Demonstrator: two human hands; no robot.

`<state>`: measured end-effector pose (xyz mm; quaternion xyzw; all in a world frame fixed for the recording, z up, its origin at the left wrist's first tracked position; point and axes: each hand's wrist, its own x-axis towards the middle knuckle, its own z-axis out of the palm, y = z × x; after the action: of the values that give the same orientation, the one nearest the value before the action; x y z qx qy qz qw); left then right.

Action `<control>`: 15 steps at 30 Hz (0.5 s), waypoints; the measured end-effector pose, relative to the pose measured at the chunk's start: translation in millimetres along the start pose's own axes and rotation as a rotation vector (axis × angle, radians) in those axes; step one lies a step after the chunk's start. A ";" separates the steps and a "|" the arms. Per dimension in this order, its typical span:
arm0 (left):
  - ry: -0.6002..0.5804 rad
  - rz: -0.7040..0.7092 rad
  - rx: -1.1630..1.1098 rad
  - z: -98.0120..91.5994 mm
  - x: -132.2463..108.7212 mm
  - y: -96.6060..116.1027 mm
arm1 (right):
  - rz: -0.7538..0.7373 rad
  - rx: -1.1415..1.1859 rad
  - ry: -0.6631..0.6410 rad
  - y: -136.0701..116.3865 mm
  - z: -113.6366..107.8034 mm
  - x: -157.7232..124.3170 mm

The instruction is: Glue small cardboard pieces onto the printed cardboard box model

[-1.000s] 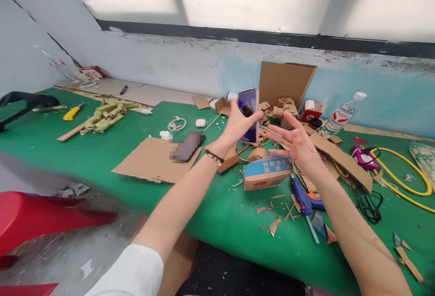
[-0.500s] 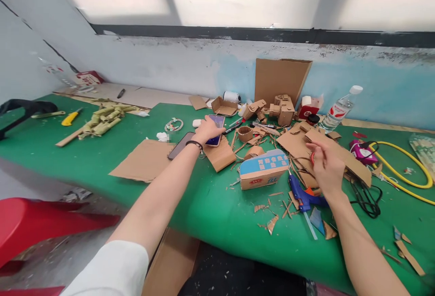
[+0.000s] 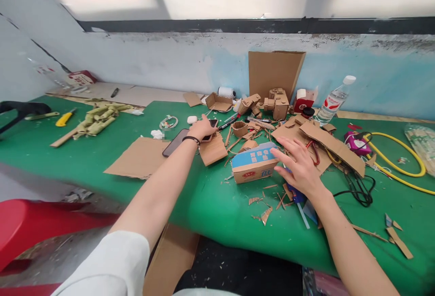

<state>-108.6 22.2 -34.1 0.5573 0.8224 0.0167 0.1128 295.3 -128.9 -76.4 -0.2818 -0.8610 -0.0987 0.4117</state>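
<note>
My left hand reaches over the back phone, fingers partly spread and touching it. A second dark phone lies by my left wrist. My right hand is open, fingers spread, at the right end of the blue-topped cardboard box. The blue glue gun lies partly hidden under my right hand. Red-handled pliers rest on cardboard to the right of it. A cardboard ring stands among cardboard scraps behind the box.
On the green table, a flat cardboard sheet, bamboo pieces and a yellow cutter lie left. A water bottle, purple device and yellow cable are right. A red stool stands lower left.
My right hand has moved left from the cardboard pile to the box, its fingers now spread. The pliers show now. The lit screen under my left hand now looks dark.
</note>
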 end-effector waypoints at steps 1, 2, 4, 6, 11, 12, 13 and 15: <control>0.006 0.012 -0.003 -5.1 -2.8 1.6 | 0.008 -0.016 0.018 2.0 -2.1 -0.5; 0.019 0.029 -0.008 -11.1 -7.0 3.6 | 0.022 -0.036 0.039 5.0 -4.7 -1.1; 0.080 0.101 -0.032 -24.3 -21.9 8.3 | 0.059 -0.079 0.079 11.5 -10.3 -2.2; 0.170 0.274 -0.107 -36.1 -47.3 13.7 | 0.097 -0.111 0.123 16.0 -14.8 -3.2; -0.026 1.048 -0.738 -36.8 -137.2 21.1 | 0.220 -0.140 0.222 12.7 -16.2 -6.0; -0.088 1.134 -0.720 -30.5 -152.7 20.6 | 0.260 -0.133 0.221 10.8 -15.9 -6.4; -0.121 1.199 -0.670 -22.5 -165.5 19.5 | 0.295 -0.124 0.215 9.2 -15.6 -6.7; -0.118 1.255 -0.591 -2.8 -182.2 15.6 | 0.338 -0.111 0.196 7.1 -15.8 -6.7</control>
<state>-30.6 -139.3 1.4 0.8731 0.2984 0.2718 0.2733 313.0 -132.2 -71.7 -0.4337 -0.7505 -0.1022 0.4881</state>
